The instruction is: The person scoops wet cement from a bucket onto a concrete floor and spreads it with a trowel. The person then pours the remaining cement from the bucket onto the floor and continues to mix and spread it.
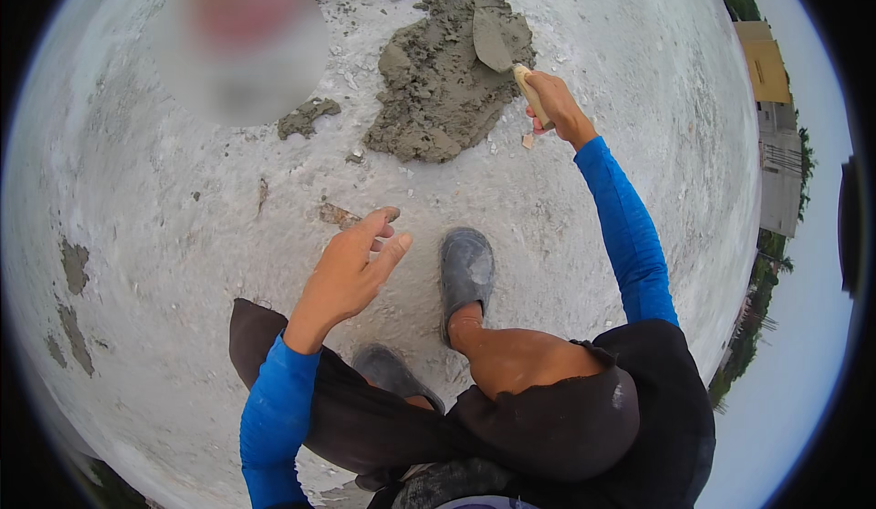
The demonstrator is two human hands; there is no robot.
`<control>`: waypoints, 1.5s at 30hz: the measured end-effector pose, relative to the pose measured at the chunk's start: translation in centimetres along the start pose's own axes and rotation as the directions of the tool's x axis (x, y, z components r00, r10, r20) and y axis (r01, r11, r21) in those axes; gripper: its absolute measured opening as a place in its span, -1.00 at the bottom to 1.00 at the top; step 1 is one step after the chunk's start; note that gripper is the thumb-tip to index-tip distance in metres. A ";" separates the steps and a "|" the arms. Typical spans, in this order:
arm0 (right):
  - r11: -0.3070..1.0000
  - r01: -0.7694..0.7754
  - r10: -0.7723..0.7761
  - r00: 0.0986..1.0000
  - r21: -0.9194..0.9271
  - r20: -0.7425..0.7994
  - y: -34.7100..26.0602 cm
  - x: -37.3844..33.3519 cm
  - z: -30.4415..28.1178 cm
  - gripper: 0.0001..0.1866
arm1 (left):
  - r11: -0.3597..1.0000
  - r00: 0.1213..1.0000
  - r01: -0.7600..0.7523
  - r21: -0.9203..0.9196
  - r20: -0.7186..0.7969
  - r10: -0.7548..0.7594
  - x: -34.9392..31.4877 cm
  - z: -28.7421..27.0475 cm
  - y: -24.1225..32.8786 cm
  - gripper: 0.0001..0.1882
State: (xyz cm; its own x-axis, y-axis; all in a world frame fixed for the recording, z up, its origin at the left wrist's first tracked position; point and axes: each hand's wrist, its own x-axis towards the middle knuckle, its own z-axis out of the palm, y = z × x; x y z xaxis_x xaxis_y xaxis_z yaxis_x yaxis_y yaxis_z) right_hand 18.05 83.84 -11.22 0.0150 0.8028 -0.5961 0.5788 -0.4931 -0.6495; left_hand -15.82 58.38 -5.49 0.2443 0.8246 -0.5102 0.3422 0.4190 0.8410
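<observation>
My right hand point(555, 106) is stretched forward and grips the pale wooden handle of a trowel point(497, 42). Its grey blade lies on a pile of wet grey mortar point(438, 80) spread on the whitish concrete floor point(164, 235). My left hand point(351, 267) hovers in front of me above the floor, fingers apart, holding nothing. Both arms wear blue sleeves. My grey shoes point(466, 267) stand on the floor below the pile.
A small lump of mortar point(307, 117) lies left of the main pile. A blurred reddish object point(239, 39) sits at the far left. Dark patches point(73, 267) mark the floor at the left. Beyond the floor's right edge are buildings point(771, 117) and trees.
</observation>
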 end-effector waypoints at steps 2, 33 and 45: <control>0.999 -0.022 0.017 0.992 0.036 0.128 0.5 -2.4 1.9 -0.47 | 0.649 0.996 0.013 -0.761 0.068 0.059 1.1 -0.8 0.9 -0.30; 0.968 -0.062 0.017 0.983 0.241 0.183 -4.1 -0.5 -0.1 -0.58 | 0.438 0.989 -0.117 -0.891 -0.143 -0.025 1.3 -0.7 2.1 -0.08; 0.986 0.149 -0.101 0.900 -0.081 0.423 -4.1 -2.1 10.2 -0.46 | 0.459 0.989 -0.127 -0.879 -0.150 -0.014 1.8 -0.6 1.4 -0.09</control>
State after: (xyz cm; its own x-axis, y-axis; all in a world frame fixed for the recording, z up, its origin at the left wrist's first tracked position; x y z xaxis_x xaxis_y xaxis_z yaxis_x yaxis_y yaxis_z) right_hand 7.32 80.69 -12.13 -0.3901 0.6309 -0.6706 0.6385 -0.3394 -0.6907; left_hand -15.43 60.69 -5.13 0.1006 0.8665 -0.4890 -0.6720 0.4216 0.6088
